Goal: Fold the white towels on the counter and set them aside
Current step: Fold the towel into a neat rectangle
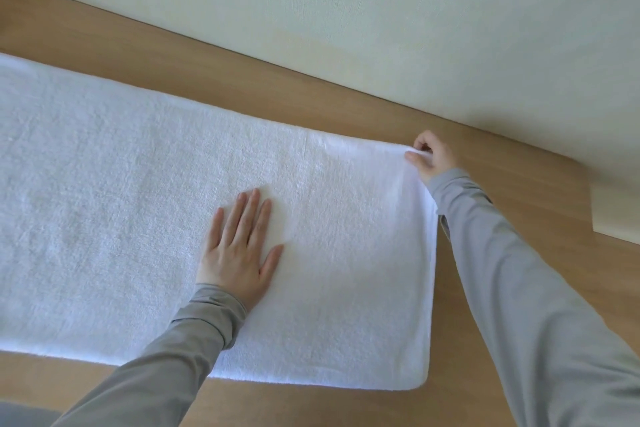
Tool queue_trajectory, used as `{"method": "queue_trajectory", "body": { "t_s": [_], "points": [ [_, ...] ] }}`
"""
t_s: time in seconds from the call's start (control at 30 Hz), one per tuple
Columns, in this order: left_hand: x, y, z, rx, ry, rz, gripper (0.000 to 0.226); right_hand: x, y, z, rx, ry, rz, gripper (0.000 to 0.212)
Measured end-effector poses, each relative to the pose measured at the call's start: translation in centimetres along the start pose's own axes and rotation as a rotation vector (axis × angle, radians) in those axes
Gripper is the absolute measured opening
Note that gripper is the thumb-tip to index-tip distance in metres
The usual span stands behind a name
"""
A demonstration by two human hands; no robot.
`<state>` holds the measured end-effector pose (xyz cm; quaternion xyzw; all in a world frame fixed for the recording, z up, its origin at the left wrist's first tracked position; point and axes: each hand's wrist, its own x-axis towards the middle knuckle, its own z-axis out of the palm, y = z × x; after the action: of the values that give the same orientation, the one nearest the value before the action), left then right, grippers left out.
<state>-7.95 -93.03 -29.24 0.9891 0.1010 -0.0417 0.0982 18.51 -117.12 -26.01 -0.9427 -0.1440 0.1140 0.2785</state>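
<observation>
White towel (104, 201), one only, lies spread along the wooden counter (138, 55), its right end near the counter's right edge. Two hands work it. The left hand (239, 253) presses flat on the looped terry, fingers straight. The right hand (433, 158) pinches the towel's far right corner, which is slightly raised. Both sleeves are grey.

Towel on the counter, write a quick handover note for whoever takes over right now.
Left hand: flat, pressing the towel near its middle.
Right hand: pinches the towel's far right corner, lifted slightly.
Towel: spread along the counter, its left end out of frame.
Done: towel laid out flat.
Left: fold it and set it aside; no other towels in view.
</observation>
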Motion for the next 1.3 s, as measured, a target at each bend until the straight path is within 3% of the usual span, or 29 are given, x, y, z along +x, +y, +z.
{"method": "queue_trajectory", "body": {
  "t_s": [0.13,0.23,0.3,0.4,0.47,0.53,0.63,0.7,0.83,0.97,1.13,1.3],
  "points": [
    [-0.2,0.0,-0.1,0.028,0.017,-0.004,0.067,-0.2,-0.3,0.4,-0.137,0.051,0.084,0.009],
    [-0.2,0.1,-0.1,0.03,0.024,-0.006,0.068,-1.2,-3.5,1.9,-0.382,0.268,0.172,0.033],
    [-0.2,0.1,-0.1,0.032,0.029,-0.008,0.068,-3.0,-7.0,4.4,-0.285,0.338,-0.091,0.039],
    [-0.2,0.1,-0.1,0.025,0.04,-0.004,0.067,-6.6,-10.3,9.4,-0.347,-0.033,-0.623,0.045],
    [-0.2,0.0,0.0,0.022,0.047,0.0,0.067,-7.0,-9.1,9.7,-0.441,-0.202,-0.681,0.051],
    [-0.2,0.0,0.1,0.023,0.045,0.0,0.067,-5.8,-5.8,7.9,-0.502,-0.164,-0.51,0.053],
    [-0.1,0.0,0.2,0.029,0.042,-0.001,0.068,-3.4,-0.5,3.8,-0.518,-0.094,-0.059,0.054],
    [-0.1,0.0,0.2,0.03,0.037,-0.005,0.068,-2.9,0.2,2.0,-0.539,-0.081,0.123,0.058],
    [-0.1,0.0,0.2,0.021,0.027,-0.008,0.069,-6.8,-5.3,4.5,-0.431,0.062,-0.098,0.063],
    [-0.1,-0.1,0.2,-0.001,0.033,0.002,0.069,-15.8,-9.6,10.1,-0.394,-0.09,-0.312,0.063],
    [-0.1,-0.3,0.1,-0.01,0.009,0.015,0.069,-24.0,-3.5,8.9,-0.4,-0.082,-0.157,0.055],
    [-0.1,-0.3,-0.2,-0.026,-0.01,0.02,0.069,-26.0,-1.4,7.0,-0.352,-0.085,0.062,0.066]
  ]
}}
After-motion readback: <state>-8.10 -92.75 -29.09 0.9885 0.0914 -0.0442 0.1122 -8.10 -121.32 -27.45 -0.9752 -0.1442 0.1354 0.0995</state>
